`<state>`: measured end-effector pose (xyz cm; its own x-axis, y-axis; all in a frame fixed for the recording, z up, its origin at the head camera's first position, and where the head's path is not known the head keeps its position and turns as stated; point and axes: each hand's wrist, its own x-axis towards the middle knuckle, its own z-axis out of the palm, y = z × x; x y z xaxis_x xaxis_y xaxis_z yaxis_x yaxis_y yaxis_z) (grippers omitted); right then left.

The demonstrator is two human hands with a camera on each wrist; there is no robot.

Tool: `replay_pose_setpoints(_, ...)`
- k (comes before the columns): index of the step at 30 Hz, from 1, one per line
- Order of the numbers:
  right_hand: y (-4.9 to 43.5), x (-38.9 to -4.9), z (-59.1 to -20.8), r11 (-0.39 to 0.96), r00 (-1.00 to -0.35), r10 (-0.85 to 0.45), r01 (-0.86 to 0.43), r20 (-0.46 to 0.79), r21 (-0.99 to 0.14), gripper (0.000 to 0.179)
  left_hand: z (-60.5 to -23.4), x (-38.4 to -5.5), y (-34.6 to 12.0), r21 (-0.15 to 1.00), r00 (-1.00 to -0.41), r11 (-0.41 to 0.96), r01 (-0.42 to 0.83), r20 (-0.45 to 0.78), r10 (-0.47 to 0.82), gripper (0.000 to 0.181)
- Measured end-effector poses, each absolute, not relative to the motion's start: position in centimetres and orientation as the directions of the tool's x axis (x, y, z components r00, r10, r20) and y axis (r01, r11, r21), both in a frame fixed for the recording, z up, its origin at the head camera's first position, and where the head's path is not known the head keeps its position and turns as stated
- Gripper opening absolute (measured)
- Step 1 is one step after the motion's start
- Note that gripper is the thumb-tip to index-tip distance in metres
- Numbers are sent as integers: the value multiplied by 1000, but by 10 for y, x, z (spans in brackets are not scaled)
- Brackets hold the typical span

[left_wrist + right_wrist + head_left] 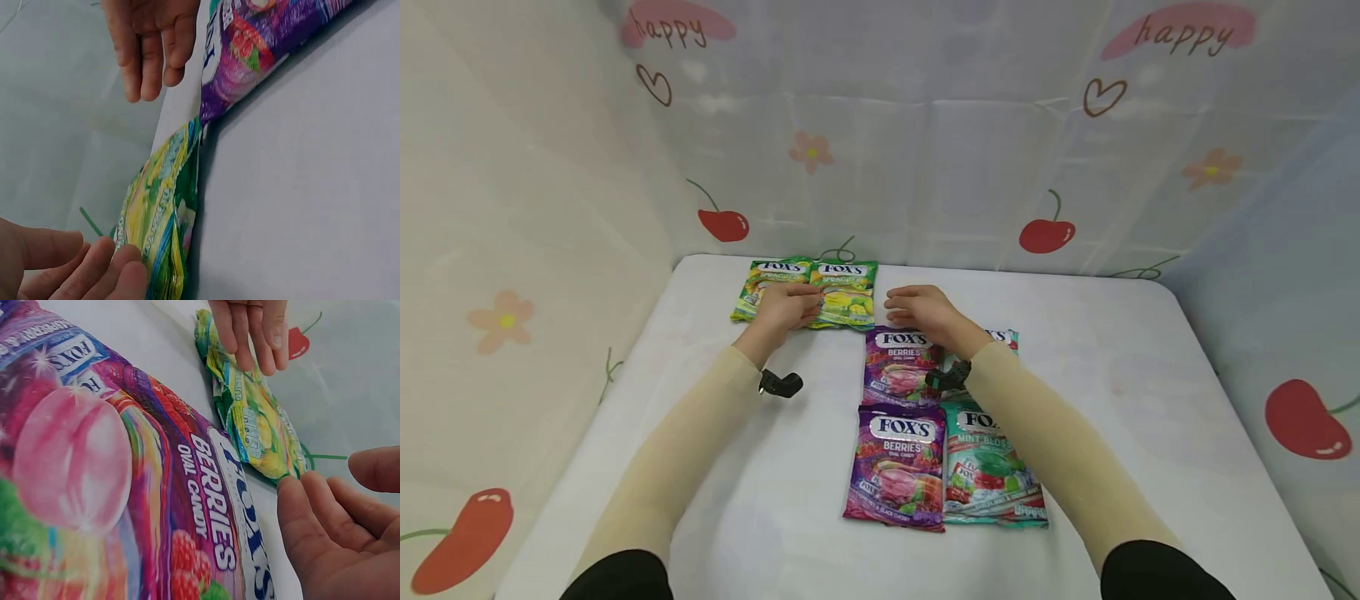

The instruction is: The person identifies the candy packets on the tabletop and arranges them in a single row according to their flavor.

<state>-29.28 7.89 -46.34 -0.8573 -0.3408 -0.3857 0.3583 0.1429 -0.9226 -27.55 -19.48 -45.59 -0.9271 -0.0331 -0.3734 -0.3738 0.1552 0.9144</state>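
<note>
yellow and green covered two fox's bags near the far edge of the white desk (790,483), a left yellow bag (751,298) and a right yellow bag (850,298), side by side with their edges meeting. the left hand (786,307) was over this pair, its fingers loosely bent and the thumb a little apart, a modest gap between; whether the fingertips pressed on the wrappers could not be told. the right hand (925,310) was near the top end of the purple upper berries bag (897,367), to the right of the yellow pair; its fingers curved softly, the thumb stood well away from them, and the palm was bare.

nearer the person, the lower berries bag (898,467) lay below the upper one, their ends touching. to its right lay the green lower mint bag (988,471), and beyond that the upper mint bag (1006,338), mostly hidden by the right arm. cream sleeves (692,433) covered both forearms.
</note>
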Motion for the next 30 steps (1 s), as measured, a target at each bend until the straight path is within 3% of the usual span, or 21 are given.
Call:
replay_pose_setpoints(16,121,-248,-443,174,-851,-389,309,-353,-935,48,-455,-237,-153,905,-897,192,-379,-411,164,35)
replay_pose_setpoints(30,155,-210,-440,287,-852,-324,325,-411,-901,49,-475,-217,-141,878,-863,212,-428,-467,194,35)
